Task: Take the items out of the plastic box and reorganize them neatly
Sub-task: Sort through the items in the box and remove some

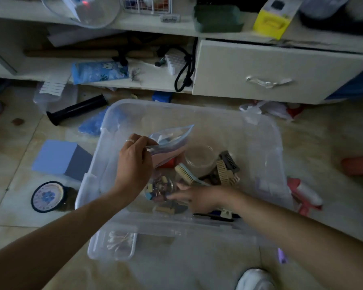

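Here, nearest the camera, a small clear lidded case of cotton swabs [119, 241] is lying on the floor against the near wall of the large translucent plastic storage box [260, 143], which is sitting on the pale tiled floor [13, 164].

Inside the box, the right hand [199, 198] is reaching low with fingers stretched out and relaxed, touching a round clear container of small coloured bits [159, 188] without closing round it. The left hand [134, 162] is pinching the edge of a clear zip bag holding pink and pale sheets [172, 141], lifting it above the contents.

The emptying step looks partly done: a cream bristle brush [186, 172], a clear round jar [200, 158] and beige and dark hair claws [227, 168] are lying inside yet. Next, the bag probably needs carrying over the box's rim to the floor, kept level so the sheets are not sliding.

Left of the box, a blue-lidded grey box [59, 158], a round tin [48, 196] and a black tube [78, 109] are resting on the tiles. Beyond, a white cabinet drawer [270, 72] is standing ajar beside cluttered open shelves [134, 80]. The room is dim.
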Available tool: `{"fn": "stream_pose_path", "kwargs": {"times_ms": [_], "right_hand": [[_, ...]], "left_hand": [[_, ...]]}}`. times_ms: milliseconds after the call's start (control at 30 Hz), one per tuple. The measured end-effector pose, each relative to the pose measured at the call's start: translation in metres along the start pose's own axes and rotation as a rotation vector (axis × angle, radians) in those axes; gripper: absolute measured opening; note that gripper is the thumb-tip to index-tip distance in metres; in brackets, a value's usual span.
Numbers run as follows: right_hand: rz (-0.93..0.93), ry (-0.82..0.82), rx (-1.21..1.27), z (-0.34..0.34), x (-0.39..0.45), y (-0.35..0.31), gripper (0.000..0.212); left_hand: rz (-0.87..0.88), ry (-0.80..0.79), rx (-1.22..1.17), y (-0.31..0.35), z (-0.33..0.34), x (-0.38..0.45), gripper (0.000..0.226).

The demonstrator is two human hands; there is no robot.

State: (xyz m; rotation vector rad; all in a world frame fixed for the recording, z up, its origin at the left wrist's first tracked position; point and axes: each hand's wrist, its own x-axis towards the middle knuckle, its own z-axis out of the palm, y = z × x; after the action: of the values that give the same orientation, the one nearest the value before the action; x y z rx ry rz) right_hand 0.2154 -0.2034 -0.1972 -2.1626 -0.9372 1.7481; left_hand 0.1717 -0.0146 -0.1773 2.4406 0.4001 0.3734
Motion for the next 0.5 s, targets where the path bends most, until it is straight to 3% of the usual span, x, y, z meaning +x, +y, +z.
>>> {"fn": "stream_pose_path", "kwargs": {"times_ms": [67,100,167,233,267,367,433,500], "right_hand": [[-0.013,0.025,0.054,-0.007,-0.002,0.013,0.054],[0.010,0.144,0.180,-0.013,-0.006,0.022,0.043],[0.146,0.545,0.355,-0.025,-0.010,0.048,0.027],[0.362,0.893,0.137,-0.038,-0.016,0.076,0.021],[0.461,0.928,0.045,-0.041,-0.019,0.086,0.019],[0.651,0.636,0.047,-0.039,-0.019,0.096,0.026],[0.612,0.438,0.009,-0.029,-0.015,0.093,0.030],[0.482,0.410,0.068,-0.026,-0.016,0.086,0.033]], "left_hand": [[-0.004,0.027,0.001,0.005,0.002,0.001,0.034],[-0.017,0.033,-0.004,0.005,0.002,0.002,0.034],[-0.040,0.037,-0.012,0.007,0.003,0.003,0.034],[-0.052,0.045,-0.005,0.007,0.005,0.004,0.034],[-0.059,0.045,-0.005,0.007,0.008,0.004,0.034],[-0.068,0.044,-0.014,0.007,0.015,0.004,0.034],[-0.060,0.041,-0.026,0.008,0.019,0.002,0.034],[-0.057,0.032,-0.040,0.010,0.021,0.000,0.035]]}}
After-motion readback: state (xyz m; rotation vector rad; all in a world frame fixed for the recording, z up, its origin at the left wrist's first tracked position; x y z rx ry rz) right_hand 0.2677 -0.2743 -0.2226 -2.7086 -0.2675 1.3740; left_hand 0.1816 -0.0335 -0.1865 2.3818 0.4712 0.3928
